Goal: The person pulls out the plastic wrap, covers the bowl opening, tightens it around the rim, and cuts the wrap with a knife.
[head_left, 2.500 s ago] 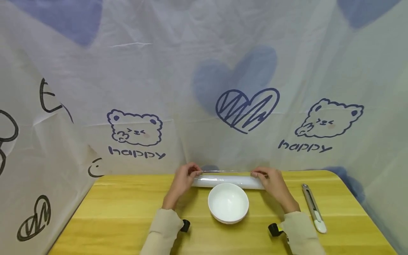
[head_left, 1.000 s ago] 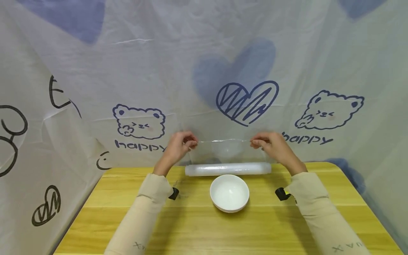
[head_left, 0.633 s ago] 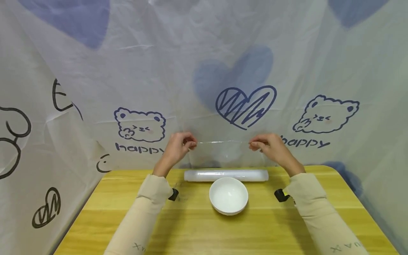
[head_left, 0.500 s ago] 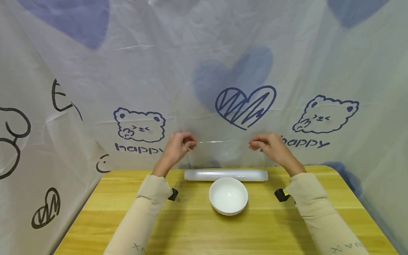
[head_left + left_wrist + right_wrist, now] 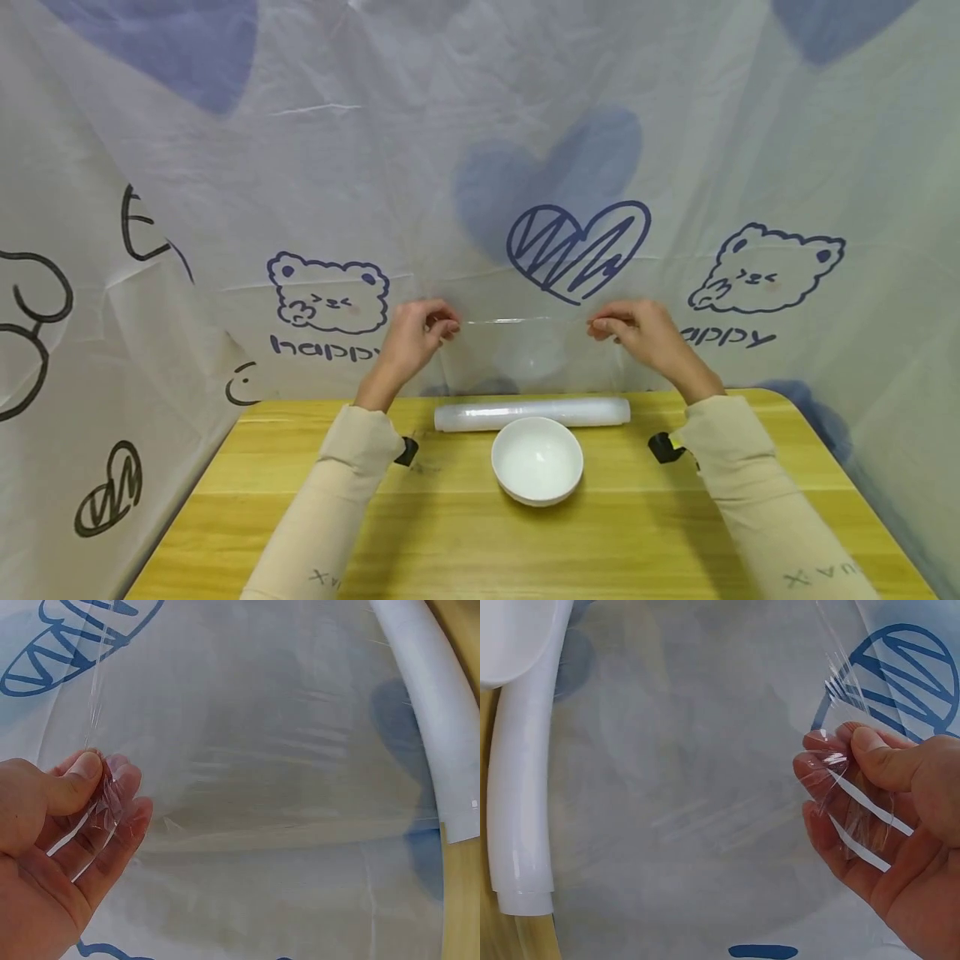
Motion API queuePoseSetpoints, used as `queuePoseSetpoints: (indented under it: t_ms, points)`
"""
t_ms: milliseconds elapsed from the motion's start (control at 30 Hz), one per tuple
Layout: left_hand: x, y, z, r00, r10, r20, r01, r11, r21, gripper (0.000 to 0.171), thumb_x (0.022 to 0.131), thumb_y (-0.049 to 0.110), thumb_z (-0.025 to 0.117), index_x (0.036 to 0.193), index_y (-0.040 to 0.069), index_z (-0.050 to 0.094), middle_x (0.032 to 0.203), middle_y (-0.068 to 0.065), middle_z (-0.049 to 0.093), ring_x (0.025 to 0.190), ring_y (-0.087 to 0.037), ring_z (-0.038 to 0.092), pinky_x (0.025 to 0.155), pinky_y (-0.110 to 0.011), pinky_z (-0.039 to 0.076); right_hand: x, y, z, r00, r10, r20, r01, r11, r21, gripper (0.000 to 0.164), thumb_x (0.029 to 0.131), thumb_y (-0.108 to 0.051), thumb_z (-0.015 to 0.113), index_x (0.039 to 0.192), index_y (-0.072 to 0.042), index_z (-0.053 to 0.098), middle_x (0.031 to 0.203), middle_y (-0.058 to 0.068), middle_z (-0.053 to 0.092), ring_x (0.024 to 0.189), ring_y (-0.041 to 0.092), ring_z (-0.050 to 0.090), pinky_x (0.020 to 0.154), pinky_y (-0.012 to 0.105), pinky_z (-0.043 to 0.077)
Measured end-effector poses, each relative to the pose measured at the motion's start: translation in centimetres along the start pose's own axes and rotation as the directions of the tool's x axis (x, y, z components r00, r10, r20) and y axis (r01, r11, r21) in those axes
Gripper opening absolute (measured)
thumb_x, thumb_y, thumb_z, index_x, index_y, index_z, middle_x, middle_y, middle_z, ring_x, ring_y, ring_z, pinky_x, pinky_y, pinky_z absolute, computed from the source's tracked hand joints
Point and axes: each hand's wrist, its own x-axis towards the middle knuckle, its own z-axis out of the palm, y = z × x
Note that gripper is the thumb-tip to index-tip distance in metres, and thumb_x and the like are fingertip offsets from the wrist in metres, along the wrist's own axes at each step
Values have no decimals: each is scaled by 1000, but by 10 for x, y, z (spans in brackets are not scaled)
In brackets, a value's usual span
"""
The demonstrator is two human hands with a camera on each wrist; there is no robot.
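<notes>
Clear plastic wrap [image 5: 525, 350] stretches up from a white roll [image 5: 532, 413] lying along the table's back edge. My left hand [image 5: 412, 340] pinches one corner of the wrap's upper edge between thumb and index finger; in the left wrist view, crumpled film [image 5: 109, 796] shows at those fingers. At the other corner, my right hand [image 5: 641, 335] pinches the film the same way, and loose folds [image 5: 847, 787] lie over its fingers in the right wrist view. A white bowl [image 5: 537, 462] stands upright just in front of the roll.
The wooden table [image 5: 540, 550] ends just behind the roll. A printed cloth [image 5: 480, 167] hangs close behind it, and another stretch of cloth [image 5: 45, 417] borders the left side. Dark wrist cameras sit beneath both sleeves.
Both hands have risen from near the roll, drawing the film's edge upward and unrolling a sheet. In the last half second they lift slightly more. The cutter at right is now out of sight.
</notes>
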Motion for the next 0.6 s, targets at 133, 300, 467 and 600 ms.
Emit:
queuePoseSetpoints:
  t_ms: [133, 300, 467, 600]
  points:
    - [0, 4, -3, 999, 35, -28, -34, 999, 25, 10, 97, -4, 66, 93, -1, 75, 85, -12, 74, 74, -30, 73, 62, -32, 61, 2, -2, -3, 1000, -18, -10, 18, 1000, -3, 19, 104, -3, 59, 110, 5, 75, 100, 16, 76, 91, 31, 73, 78, 43, 62]
    - [-1, 9, -6, 998, 45, -39, -44, 998, 41, 10, 96, -5, 67, 93, 0, 75, 84, -10, 74, 72, -26, 72, 62, -31, 61, 0, -4, -5, 999, -39, -15, 39, 999, 3, 19, 103, -3, 60, 110, 5, 75, 99, 16, 76, 89, 31, 73, 77, 42, 63]
    - [-4, 17, -11, 998, 51, -28, -50, 998, 33, 9, 97, -5, 66, 95, -2, 75, 86, -10, 74, 74, -28, 72, 64, -30, 61, -6, -12, -10, 999, -37, -21, 37, 999, -1, 19, 104, -4, 59, 111, 4, 75, 100, 16, 76, 91, 30, 73, 78, 44, 62]
    - [-9, 27, -18, 999, 49, -11, -49, 999, 23, 10, 97, -4, 67, 94, 2, 75, 86, -9, 74, 75, -27, 72, 66, -30, 61, -14, -22, -14, 999, -32, -15, 32, 999, -9, 18, 103, -2, 59, 112, 2, 75, 103, 16, 76, 93, 31, 73, 79, 46, 62]
